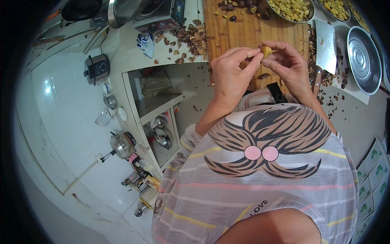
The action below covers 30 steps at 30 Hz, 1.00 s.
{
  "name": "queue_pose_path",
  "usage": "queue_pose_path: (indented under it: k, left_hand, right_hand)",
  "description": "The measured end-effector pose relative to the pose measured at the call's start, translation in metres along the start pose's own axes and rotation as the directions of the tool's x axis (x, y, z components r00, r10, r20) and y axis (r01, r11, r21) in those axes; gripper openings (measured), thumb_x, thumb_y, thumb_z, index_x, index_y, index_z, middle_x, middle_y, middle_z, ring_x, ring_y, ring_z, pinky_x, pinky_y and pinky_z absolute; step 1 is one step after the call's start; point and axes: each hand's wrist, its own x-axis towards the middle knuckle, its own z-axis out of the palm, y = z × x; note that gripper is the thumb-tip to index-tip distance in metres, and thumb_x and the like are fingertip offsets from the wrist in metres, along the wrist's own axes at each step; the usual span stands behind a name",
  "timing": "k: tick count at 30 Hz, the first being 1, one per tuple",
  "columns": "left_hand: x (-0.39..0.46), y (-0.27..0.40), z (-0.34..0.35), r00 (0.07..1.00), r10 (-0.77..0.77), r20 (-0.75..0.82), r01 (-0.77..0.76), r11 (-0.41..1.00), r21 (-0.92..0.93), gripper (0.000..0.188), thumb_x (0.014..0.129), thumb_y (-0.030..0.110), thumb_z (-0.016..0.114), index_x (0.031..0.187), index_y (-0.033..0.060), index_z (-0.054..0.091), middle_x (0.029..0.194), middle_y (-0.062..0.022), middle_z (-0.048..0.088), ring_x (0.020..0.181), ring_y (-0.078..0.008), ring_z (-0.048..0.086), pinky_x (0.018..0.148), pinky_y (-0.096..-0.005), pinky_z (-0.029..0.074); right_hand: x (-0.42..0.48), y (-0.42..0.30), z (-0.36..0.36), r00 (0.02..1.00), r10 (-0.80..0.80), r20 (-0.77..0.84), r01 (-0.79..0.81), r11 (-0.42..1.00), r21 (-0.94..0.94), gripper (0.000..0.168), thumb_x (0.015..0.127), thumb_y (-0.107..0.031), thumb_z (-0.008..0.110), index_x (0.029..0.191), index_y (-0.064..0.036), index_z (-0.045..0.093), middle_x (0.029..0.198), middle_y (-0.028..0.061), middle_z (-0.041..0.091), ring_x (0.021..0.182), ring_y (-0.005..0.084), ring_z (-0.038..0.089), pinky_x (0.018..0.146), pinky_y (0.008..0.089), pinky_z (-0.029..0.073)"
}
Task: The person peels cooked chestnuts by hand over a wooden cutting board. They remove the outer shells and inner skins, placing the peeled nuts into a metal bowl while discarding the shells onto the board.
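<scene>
A peeled yellow chestnut (266, 52) is up between my two hands, above the wooden cutting board (231, 30). My right hand (288, 62) grips it between thumb and fingers. The pinched thumb and forefinger of my left hand (233, 68) meet the nut's left side; whether they hold a bit of skin there is too small to tell. Below the hands, a brown piece of shell (264, 76) lies on the board. Unpeeled chestnuts (241, 3) and loose scraps are gathered at the board's far edge.
Metal bowls of peeled chestnuts (291, 10) stand at the far right. A cleaver (326, 45) lies right of the board, beside an upturned or shallow metal basin (364, 59). Shells (196, 38) and a work glove (146, 44) are on the left counter, near a stove (160, 18).
</scene>
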Motion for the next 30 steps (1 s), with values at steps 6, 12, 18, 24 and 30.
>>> queue_pose_path:
  k: [6,12,18,24,30]
  left_hand:
    - [0.000,-0.003,0.006,0.998,0.056,-0.039,-0.052,0.994,0.099,0.011,0.075,0.006,0.073,0.086,0.0019,0.072,0.080,-0.0084,0.070,0.070,-0.0133,0.067,0.064,-0.0254,0.051]
    - [0.003,-0.006,0.012,0.967,0.228,-0.109,-0.197,0.950,0.242,0.007,0.075,0.004,0.071,0.082,0.0027,0.069,0.075,-0.0057,0.068,0.064,-0.0124,0.065,0.061,-0.0254,0.051]
    - [-0.001,-0.008,0.016,0.982,-0.186,-0.038,0.165,0.934,-0.318,0.005,0.084,0.001,0.065,0.089,-0.0010,0.065,0.082,-0.0036,0.066,0.072,-0.0092,0.062,0.066,-0.0226,0.051]
    - [-0.003,-0.012,0.010,0.949,-0.310,0.051,0.277,0.748,-0.603,0.006,0.089,0.002,0.059,0.093,-0.0026,0.061,0.087,-0.0053,0.065,0.081,-0.0098,0.061,0.075,-0.0229,0.049]
    - [-0.012,-0.023,-0.019,0.964,-0.264,-0.010,0.264,0.964,0.026,0.012,0.087,0.009,0.064,0.080,-0.0002,0.066,0.079,-0.0042,0.066,0.075,-0.0137,0.062,0.071,-0.0288,0.048]
  right_hand:
    - [-0.001,-0.003,0.001,1.000,-0.006,-0.022,0.004,0.997,-0.075,0.037,0.084,0.001,0.067,0.119,-0.003,0.059,0.098,0.0017,0.064,0.088,0.0061,0.061,0.079,0.0188,0.049]
    - [-0.001,-0.006,0.001,0.998,0.043,-0.045,-0.044,0.999,-0.024,0.033,0.087,-0.005,0.064,0.120,-0.003,0.058,0.100,0.0027,0.064,0.089,0.0080,0.061,0.079,0.0200,0.050]
    - [0.002,-0.008,-0.002,0.982,0.187,0.028,-0.188,0.942,0.278,0.035,0.092,-0.009,0.059,0.125,-0.001,0.050,0.115,0.0114,0.061,0.097,0.0159,0.063,0.083,0.0241,0.053]
    - [0.002,-0.008,-0.006,0.960,0.247,0.132,-0.280,0.834,0.475,0.038,0.094,-0.011,0.056,0.129,0.000,0.047,0.123,0.0158,0.057,0.102,0.0189,0.063,0.086,0.0253,0.054]
    - [0.000,-0.012,-0.005,0.965,0.235,0.121,-0.264,0.866,0.424,0.035,0.094,-0.010,0.056,0.128,-0.003,0.051,0.123,0.0127,0.058,0.102,0.0182,0.063,0.086,0.0244,0.053]
